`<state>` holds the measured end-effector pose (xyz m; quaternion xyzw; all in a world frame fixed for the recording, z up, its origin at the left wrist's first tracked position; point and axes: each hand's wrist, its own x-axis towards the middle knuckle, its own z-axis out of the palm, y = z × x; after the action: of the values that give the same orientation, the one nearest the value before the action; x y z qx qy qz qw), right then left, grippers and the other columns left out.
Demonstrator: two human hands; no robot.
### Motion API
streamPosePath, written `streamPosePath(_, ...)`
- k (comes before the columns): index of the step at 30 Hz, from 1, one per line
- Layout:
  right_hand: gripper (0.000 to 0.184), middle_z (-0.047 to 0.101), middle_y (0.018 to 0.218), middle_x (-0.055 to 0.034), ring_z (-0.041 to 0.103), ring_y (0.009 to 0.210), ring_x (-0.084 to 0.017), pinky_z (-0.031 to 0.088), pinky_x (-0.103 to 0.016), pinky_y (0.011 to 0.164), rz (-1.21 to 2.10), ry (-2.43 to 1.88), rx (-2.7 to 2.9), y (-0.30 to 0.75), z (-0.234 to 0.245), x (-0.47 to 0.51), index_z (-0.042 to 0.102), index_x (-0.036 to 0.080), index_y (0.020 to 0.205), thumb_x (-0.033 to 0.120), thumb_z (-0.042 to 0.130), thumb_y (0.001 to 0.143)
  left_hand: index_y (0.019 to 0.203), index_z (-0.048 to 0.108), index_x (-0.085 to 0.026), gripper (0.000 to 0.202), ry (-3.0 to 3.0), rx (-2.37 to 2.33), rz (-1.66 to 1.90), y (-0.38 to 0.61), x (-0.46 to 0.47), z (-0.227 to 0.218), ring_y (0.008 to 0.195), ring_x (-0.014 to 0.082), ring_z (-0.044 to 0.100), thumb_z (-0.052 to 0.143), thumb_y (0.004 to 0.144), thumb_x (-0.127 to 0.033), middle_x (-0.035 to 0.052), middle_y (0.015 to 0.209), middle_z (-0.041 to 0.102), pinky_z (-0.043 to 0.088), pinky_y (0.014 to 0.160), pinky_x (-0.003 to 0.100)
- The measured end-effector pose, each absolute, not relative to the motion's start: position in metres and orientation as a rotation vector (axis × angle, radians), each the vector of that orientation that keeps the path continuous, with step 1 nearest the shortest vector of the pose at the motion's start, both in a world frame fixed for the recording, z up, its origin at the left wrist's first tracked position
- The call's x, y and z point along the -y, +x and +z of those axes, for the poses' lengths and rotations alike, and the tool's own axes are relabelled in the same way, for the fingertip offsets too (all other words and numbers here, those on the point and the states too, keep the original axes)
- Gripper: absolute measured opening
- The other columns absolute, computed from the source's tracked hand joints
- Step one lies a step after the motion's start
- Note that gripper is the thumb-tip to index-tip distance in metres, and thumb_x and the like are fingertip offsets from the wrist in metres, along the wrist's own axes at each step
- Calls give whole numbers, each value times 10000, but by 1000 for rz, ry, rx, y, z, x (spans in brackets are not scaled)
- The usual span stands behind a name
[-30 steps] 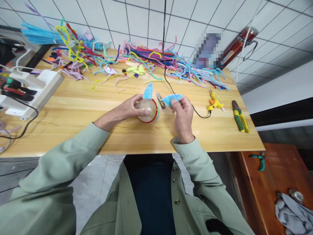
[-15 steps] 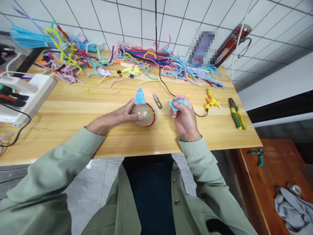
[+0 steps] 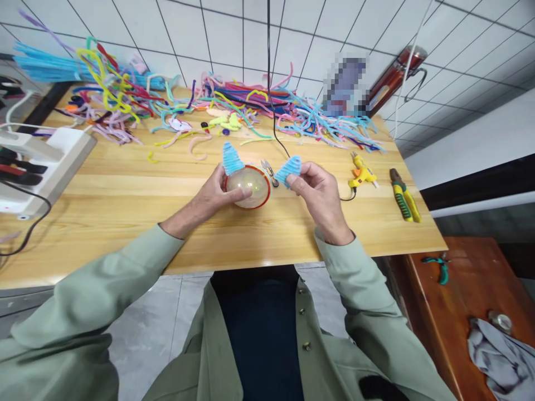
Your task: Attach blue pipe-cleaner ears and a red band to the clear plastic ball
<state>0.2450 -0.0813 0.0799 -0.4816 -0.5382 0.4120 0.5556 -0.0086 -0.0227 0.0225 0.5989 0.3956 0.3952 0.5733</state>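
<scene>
- While the left hand (image 3: 215,192) curls part-closed around a clear ball (image 3: 257,181), its thumb lies across the front and its other fingers tuck out of sight behind: a grip that looks meant to steady a slippery curve.
- The ball is midway between the bench's (image 3: 125,195) near and far edges, a red band (image 3: 268,192) around it; whether it touches the wood, I cannot tell.
- Up goes a blue ribbed piece (image 3: 231,160) at the ball's far left, leaning slightly left; fixed there or pinned by hidden fingers, the view won't say.
- Over on the right, the right hand (image 3: 320,189) is nearly closed, thumb and fingers pinching a second blue piece (image 3: 290,169) by its edge, probably to leave its ribbed face uncovered.
- Those two pieces are apart, tips up, as if for a side-by-side look.
- Small snips (image 3: 271,172) lie in the gap between, within easy reach.
- Towards the right edge, a yellow glue gun (image 3: 363,171) and pliers (image 3: 403,195) sit side by side, likely parked clear of the hands.
- Along the far edge, fuzzy stems (image 3: 251,100) are heaped against the wall, seemingly pushed back for elbow room.
</scene>
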Motion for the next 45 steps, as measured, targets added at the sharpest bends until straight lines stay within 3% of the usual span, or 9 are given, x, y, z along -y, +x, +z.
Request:
streamPosePath(7, 508, 619, 731, 37, 496, 676, -122, 435, -297, 653, 723, -1182, 1478, 238, 86, 34, 718, 223, 810, 689, 918, 840, 1266, 613, -224, 864, 1385, -932, 1137, 6, 9, 6, 1302, 371, 723, 1020, 663, -690, 114, 1334, 750, 598, 1145, 521)
streamPosePath(13, 527, 565, 683, 39, 459, 637, -122, 411, -292, 598, 796, -1222, 1404, 230, 65, 26, 680, 229, 791, 709, 887, 864, 1293, 575, -248, 900, 1387, -932, 1218, 12, 6, -14, 1340, 367, 711, 1034, 657, -689, 117, 1398, 721, 586, 1174, 537)
streamPosePath(19, 556, 558, 697, 35, 441, 650, -122, 406, -289, 597, 804, -1230, 1382, 225, 58, 27, 682, 231, 799, 746, 885, 852, 1259, 568, -259, 845, 1446, -967, 1188, 10, 9, -20, 1231, 338, 741, 1029, 688, -677, 72, 1257, 722, 622, 1099, 511)
streamPosePath(25, 505, 567, 728, 28, 453, 678, -131, 406, -296, 620, 797, -1235, 1399, 224, 50, 27, 703, 231, 819, 700, 882, 881, 1298, 563, -254, 892, 1453, -962, 1184, 10, 12, -16, 1311, 358, 724, 1014, 684, -719, 99, 1335, 721, 592, 1166, 542)
streamPosePath(30, 464, 559, 725, 28, 460, 688, -141, 416, -306, 638, 804, -1239, 1400, 223, 46, 26, 706, 235, 839, 665, 867, 907, 1288, 568, -260, 883, 1464, -989, 1192, 9, 14, -16, 1291, 344, 729, 1014, 681, -721, 87, 1324, 716, 606, 1138, 522)
streamPosePath(41, 465, 488, 718, 44, 424, 680, -138, 389, -320, 668, 732, -1249, 1493, 224, 50, 27, 558, 245, 767, 589, 807, 956, 1232, 561, -258, 864, 1503, -1034, 1203, 7, 13, -19, 1220, 313, 744, 1032, 659, -701, 68, 1270, 719, 623, 1090, 490)
streamPosePath(45, 413, 515, 750, 35, 445, 706, -147, 378, -321, 669, 731, -1267, 1495, 222, 47, 27, 580, 245, 808, 558, 798, 966, 1244, 557, -258, 868, 1497, -1027, 1194, 7, 13, -18, 1261, 324, 739, 1031, 666, -700, 76, 1293, 717, 613, 1122, 504)
